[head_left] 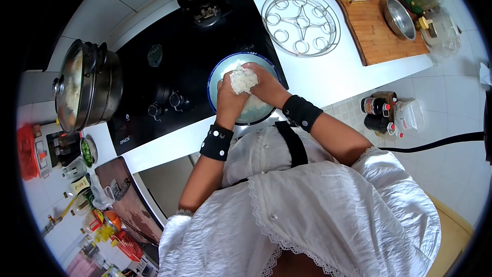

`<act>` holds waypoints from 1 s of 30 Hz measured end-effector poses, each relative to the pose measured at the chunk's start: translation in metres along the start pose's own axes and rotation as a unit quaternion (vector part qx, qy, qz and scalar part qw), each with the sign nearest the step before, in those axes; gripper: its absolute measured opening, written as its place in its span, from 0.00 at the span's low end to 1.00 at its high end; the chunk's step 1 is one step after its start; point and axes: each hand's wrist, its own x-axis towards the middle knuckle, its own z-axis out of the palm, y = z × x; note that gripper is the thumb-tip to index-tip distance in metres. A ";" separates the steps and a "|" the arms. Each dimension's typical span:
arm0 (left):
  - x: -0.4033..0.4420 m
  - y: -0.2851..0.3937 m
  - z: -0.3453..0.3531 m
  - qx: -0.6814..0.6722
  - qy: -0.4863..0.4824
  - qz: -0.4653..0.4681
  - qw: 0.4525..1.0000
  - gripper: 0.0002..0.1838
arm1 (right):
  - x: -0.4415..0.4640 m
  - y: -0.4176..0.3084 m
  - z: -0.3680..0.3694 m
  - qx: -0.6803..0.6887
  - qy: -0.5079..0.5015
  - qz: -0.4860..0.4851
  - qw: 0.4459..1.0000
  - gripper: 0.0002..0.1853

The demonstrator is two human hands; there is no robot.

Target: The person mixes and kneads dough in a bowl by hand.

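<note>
A crumbly clump of white rice (243, 79) is cupped between my two hands above a pale bowl with a blue rim (224, 61). My left hand (229, 100) is closed around its left side. From the right, my right hand (266, 84) is closed against the other side, fingers curled over the top. More of the white food lies in the bowl, partly hidden under my hands. The bowl stands at the right front of the black cooktop.
A steamer pot (95, 84) stands at the cooktop's left, a burner (202, 0) at its back. Right of the cooktop lies a round wire rack (302, 22). Beyond it, a wooden board (373, 31) carries a metal bowl (400, 18). Dark bottles (375, 106) stand lower right.
</note>
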 end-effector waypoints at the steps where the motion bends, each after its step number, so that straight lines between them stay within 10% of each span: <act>1: 0.000 0.000 0.000 -0.010 0.002 -0.001 1.000 0.27 | 0.000 -0.003 -0.003 0.012 -0.001 -0.004 1.000 0.27; 16: 0.002 -0.012 -0.013 0.046 0.002 -0.005 0.999 0.27 | 0.005 0.006 0.001 -0.084 0.055 0.012 0.995 0.23; 19: 0.016 -0.022 -0.005 -0.049 0.005 -0.147 0.988 0.36 | 0.015 0.013 0.007 0.046 0.035 0.124 0.991 0.26; 30: 0.032 -0.016 -0.003 -0.188 -0.108 -0.196 0.956 0.30 | 0.026 0.006 -0.001 0.240 -0.084 0.230 0.939 0.27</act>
